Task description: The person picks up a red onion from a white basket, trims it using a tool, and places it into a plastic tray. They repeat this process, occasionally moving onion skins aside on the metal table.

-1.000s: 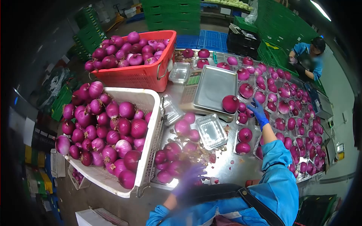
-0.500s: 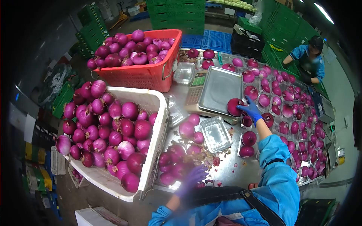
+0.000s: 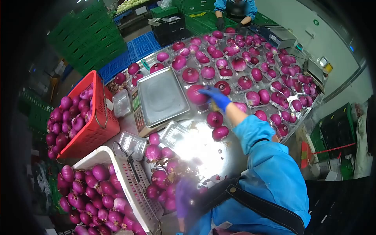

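Observation:
My right hand [image 3: 216, 98], in a blue glove, grips a red onion [image 3: 195, 94] just past the right edge of the scale's metal pan [image 3: 162, 96]. Packed clear trays with red onions lie close by, and two onions [image 3: 217, 126] sit below the hand. My left hand [image 3: 185, 197], in a purple glove, is low in the view beside a pile of loose onions [image 3: 159, 178]; motion smears its fingers. An empty clear plastic tray [image 3: 174, 135] rests in front of the scale, near onion skins.
A white crate [image 3: 133, 184] and a red crate [image 3: 105, 121], both full of onions, stand on the left. Many packed onions [image 3: 239, 64] cover the table's right side. Across the table a co-worker [image 3: 236, 9] stands by green crates [image 3: 201, 22]. Another scale [image 3: 313, 72] is at the far right.
The view has swung to the right. My right hand has carried the onion off the pan's edge, away toward the packed trays. My left hand, spread earlier, is now blurred.

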`<state>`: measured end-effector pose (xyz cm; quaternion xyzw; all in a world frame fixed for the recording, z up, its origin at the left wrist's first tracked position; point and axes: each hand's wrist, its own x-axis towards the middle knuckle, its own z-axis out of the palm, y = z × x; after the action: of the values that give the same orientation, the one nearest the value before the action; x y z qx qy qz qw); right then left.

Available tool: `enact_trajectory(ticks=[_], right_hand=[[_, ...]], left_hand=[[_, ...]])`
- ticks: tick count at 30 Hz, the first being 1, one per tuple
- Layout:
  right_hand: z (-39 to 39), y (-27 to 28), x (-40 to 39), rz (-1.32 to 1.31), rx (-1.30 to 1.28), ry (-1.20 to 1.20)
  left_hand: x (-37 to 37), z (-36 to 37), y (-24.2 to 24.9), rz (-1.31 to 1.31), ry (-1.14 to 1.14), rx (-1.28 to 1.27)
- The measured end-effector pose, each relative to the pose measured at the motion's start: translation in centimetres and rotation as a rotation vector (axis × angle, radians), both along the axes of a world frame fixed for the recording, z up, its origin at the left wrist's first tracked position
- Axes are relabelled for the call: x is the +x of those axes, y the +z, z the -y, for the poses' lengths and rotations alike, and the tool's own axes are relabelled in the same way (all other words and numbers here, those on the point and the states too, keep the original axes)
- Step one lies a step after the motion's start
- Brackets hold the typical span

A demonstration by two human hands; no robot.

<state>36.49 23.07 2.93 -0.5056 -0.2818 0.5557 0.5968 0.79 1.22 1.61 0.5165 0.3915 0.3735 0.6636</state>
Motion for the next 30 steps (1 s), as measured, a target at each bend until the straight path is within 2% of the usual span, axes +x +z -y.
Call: enact_trajectory(ticks=[2,4,5,6,7,8,10,11,13,15,16,17,18,19,21,22,23,25,27,29,30], right_hand=[[1.6,-1.1,5.5,0.149,-0.007,-0.092],[3.0,-0.7,9.5,0.252,-0.067,-0.277],[3.4,-1.1,12.1,0.404,-0.162,-0.345],[3.6,-1.7,14.3,0.558,-0.256,-0.411],[4.1,-2.7,16.1,0.559,-0.245,-0.401],[4.6,-3.6,17.5,0.539,-0.247,-0.401],[4.8,-5.9,19.6,0.523,-0.237,-0.376],[4.8,-7.5,20.5,0.578,-0.276,-0.345],[4.5,-8.5,20.9,0.633,-0.301,-0.290],[4.6,-8.5,20.6,0.871,-0.493,-0.235],[4.5,-8.4,20.4,0.864,-0.490,-0.215],[4.6,-8.1,20.2,1.029,-0.487,-0.269],[4.7,-8.0,19.8,1.194,-0.480,-0.325],[4.7,-7.8,19.1,1.191,-0.478,-0.308],[4.6,-7.2,18.0,1.391,-0.284,-0.500],[4.6,-5.5,16.1,1.424,-0.175,-0.485],[4.5,-4.8,13.8,1.428,-0.162,-0.451],[5.2,-4.5,8.5,1.164,0.175,-0.118],[6.8,-6.0,2.4,1.220,0.154,0.383],[9.4,-4.5,-5.2,1.422,0.141,0.739],[9.8,-5.2,-7.3,1.486,0.311,0.770]], left_hand=[[0.1,0.1,0.2,-0.050,-0.018,0.056],[0.3,0.1,-0.5,0.094,0.052,-0.143],[0.5,0.0,-1.0,0.095,0.059,-0.134],[0.7,0.1,-1.6,0.246,0.099,-0.329],[0.9,0.2,-2.0,0.402,0.140,-0.521],[1.6,0.2,-1.0,0.408,0.153,-0.511],[3.0,0.4,1.6,0.184,0.022,-0.429],[3.4,0.4,1.4,0.189,0.045,-0.421],[3.7,0.5,1.0,0.354,0.155,-0.669],[3.7,0.6,1.5,0.304,0.133,-0.590],[3.5,0.8,1.7,0.247,0.086,-0.523],[3.0,1.1,1.0,0.240,0.104,-0.527],[2.5,1.2,-0.6,0.161,0.050,-0.383],[2.0,1.5,-1.7,0.084,-0.004,-0.240],[1.6,1.7,-1.7,0.078,0.028,-0.251],[1.4,1.8,-1.6,0.080,0.017,-0.243],[1.1,1.9,-1.5,0.082,0.010,-0.234],[0.3,1.9,-1.3,0.100,0.043,-0.222],[-0.8,1.8,-1.7,0.050,0.122,-0.256],[-1.9,1.5,-1.5,-0.003,0.151,-0.147],[-2.0,1.3,0.3,-0.027,0.143,-0.160]])
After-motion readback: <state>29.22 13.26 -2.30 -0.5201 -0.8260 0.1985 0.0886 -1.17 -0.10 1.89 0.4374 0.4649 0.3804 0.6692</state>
